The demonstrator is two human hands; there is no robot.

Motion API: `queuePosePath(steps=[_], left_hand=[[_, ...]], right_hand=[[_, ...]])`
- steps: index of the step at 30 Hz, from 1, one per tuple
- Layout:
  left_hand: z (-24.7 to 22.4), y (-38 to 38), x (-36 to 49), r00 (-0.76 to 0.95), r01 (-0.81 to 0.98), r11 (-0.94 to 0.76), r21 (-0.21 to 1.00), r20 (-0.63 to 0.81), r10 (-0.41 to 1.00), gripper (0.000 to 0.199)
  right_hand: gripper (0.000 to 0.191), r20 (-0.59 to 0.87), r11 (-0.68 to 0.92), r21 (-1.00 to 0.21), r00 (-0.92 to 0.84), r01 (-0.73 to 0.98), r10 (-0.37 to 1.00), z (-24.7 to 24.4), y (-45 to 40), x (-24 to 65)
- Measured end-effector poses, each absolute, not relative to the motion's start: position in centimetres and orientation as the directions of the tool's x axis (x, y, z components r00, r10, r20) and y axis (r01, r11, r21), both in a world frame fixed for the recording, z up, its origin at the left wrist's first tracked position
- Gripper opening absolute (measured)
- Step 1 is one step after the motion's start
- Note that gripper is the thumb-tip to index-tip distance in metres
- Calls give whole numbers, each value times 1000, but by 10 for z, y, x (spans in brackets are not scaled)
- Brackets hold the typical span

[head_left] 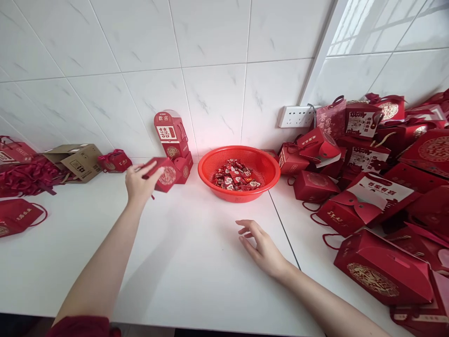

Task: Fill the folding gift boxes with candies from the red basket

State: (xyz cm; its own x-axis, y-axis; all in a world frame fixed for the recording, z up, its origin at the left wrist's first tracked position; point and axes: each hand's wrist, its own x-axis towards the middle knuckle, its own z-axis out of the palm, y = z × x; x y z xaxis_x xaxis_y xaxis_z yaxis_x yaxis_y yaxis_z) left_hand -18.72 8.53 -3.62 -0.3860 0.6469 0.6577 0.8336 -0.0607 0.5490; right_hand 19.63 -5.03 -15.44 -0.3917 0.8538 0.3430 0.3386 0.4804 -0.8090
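My left hand (140, 183) is closed on a small red gift box (165, 175) with a round gold pattern, near the wall. Its fingers lie over the box's left end, and a bit of cord hangs below. Close behind stand a taller red box (171, 135) with white panels and another small red box (183, 167). My right hand (261, 245) hovers or rests over the white table, I cannot tell which; its fingers are loosely bent, apart and hold nothing. Beyond it is a red plastic basket (239, 195) with small red-wrapped pieces (235, 177) inside.
Many red gift boxes (382, 276) are piled along the right. A power strip (297, 117) is against the tiled wall. At left are an open cardboard box (82, 164), a heap of dark red ribbons (31, 177) and red boxes (17, 217). A seam crosses the white table (196, 271).
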Motion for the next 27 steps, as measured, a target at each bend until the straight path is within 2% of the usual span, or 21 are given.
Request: queuePosePath(steps=[2, 5, 8, 11, 14, 20, 27], left_hand=[[-11, 114, -187, -373, 852, -99, 514, 728, 575, 49], [2, 153, -180, -396, 851, -85, 519, 740, 544, 50], [-13, 182, -168, -416, 852, -17, 523, 697, 584, 47], [-34, 196, -158, -363, 896, 47, 441, 669, 649, 44], [-41, 200, -157, -321, 923, 80, 378, 636, 702, 47], [-30, 199, -162, -310, 930, 124, 347, 555, 772, 58], [-28, 196, -148, -316, 943, 191, 272, 557, 768, 67]], right_hand=[[34, 338, 499, -786, -422, 365, 841, -150, -52, 198], [32, 340, 570, -716, -513, 402, 788, -143, -52, 203], [32, 355, 663, -612, -599, 432, 718, -139, -47, 208], [37, 369, 704, -554, -626, 445, 686, -139, -42, 212], [41, 366, 713, -534, -636, 455, 680, -142, -40, 214], [40, 349, 719, -525, -654, 456, 671, -144, -42, 214], [36, 322, 713, -526, -667, 464, 672, -144, -41, 212]])
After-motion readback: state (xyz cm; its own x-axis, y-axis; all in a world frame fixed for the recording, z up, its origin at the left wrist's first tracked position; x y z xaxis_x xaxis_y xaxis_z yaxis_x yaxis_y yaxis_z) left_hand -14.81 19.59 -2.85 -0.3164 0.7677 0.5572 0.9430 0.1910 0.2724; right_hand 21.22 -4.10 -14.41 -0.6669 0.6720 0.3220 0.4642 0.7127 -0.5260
